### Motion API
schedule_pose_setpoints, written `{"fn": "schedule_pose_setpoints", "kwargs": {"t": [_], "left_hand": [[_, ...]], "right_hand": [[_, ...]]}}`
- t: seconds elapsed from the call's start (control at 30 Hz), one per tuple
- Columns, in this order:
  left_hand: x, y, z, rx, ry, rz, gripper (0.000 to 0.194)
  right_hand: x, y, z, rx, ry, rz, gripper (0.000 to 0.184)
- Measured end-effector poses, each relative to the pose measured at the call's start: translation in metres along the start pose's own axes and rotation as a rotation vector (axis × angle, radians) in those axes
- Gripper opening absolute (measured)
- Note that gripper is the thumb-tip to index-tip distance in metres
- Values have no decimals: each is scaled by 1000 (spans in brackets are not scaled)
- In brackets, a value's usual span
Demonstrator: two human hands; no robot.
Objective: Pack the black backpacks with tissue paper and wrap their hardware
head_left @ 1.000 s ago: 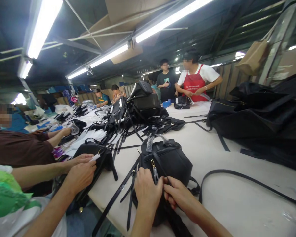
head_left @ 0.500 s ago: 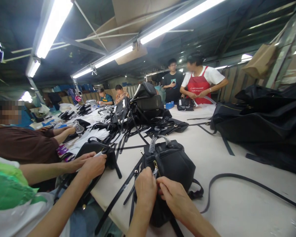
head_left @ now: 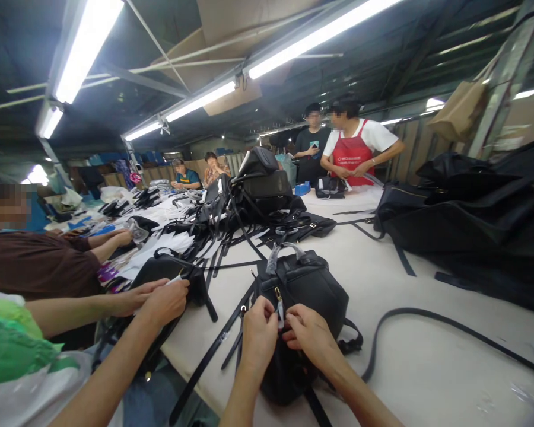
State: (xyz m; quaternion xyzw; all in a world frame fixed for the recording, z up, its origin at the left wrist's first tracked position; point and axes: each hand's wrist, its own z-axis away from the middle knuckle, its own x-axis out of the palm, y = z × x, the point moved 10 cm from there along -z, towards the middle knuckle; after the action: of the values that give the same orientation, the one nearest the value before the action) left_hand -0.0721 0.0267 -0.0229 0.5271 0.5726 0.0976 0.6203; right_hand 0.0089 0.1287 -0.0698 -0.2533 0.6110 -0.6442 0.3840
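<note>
A black backpack (head_left: 323, 287) lies on the table in front of me, its carry handle (head_left: 273, 260) wrapped in clear plastic. On its front hangs a gold zipper pull (head_left: 278, 295) with a plastic-wrapped tab (head_left: 280, 314) below it. My left hand (head_left: 258, 329) is closed at the tab's left side, fingertips pinched against it. My right hand (head_left: 311, 335) has its fingers curled together just right of the tab; what they hold, if anything, is hidden. Black straps (head_left: 204, 365) trail from the bag on the left.
Beside me on the left, a co-worker's hands (head_left: 164, 302) work on another black bag (head_left: 196, 284). Black bags (head_left: 262, 184) are heaped at mid-table; a larger pile (head_left: 467, 225) lies right. A loose strap (head_left: 409, 310) curves across the table (head_left: 427, 367). A person in a red apron (head_left: 353, 157) stands opposite.
My hands have moved slightly up and opened a small gap, so more of the wrapped tab shows between them. The view has shifted a little; the backpack stays in place.
</note>
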Motion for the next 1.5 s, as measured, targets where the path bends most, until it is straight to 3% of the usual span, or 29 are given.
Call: {"fn": "schedule_pose_setpoints", "kwargs": {"t": [0.2,0.33,0.47,0.6,0.77,0.93,1.37,1.5], "left_hand": [[8,-13,1,-25,-9,86,14],[10,-13,4,-32,-19,110,16],[10,-8,10,-28,-31,135,17],[16,-18,11,-145,-121,282,19],[30,-32,5,-314,-306,430,20],[40,-31,1,-372,-479,495,12],[44,-35,2,-415,-546,472,17],[44,-29,5,-403,-568,433,20]], "right_hand": [[10,8,-10,64,-50,22,21],[7,12,-12,82,-10,82,16],[4,8,-8,11,61,135,8],[3,6,-6,-35,93,130,7],[7,7,-2,47,25,22,8],[7,0,4,63,-16,-48,9],[13,6,7,9,-7,-13,8],[12,2,13,11,-63,-8,8]]}}
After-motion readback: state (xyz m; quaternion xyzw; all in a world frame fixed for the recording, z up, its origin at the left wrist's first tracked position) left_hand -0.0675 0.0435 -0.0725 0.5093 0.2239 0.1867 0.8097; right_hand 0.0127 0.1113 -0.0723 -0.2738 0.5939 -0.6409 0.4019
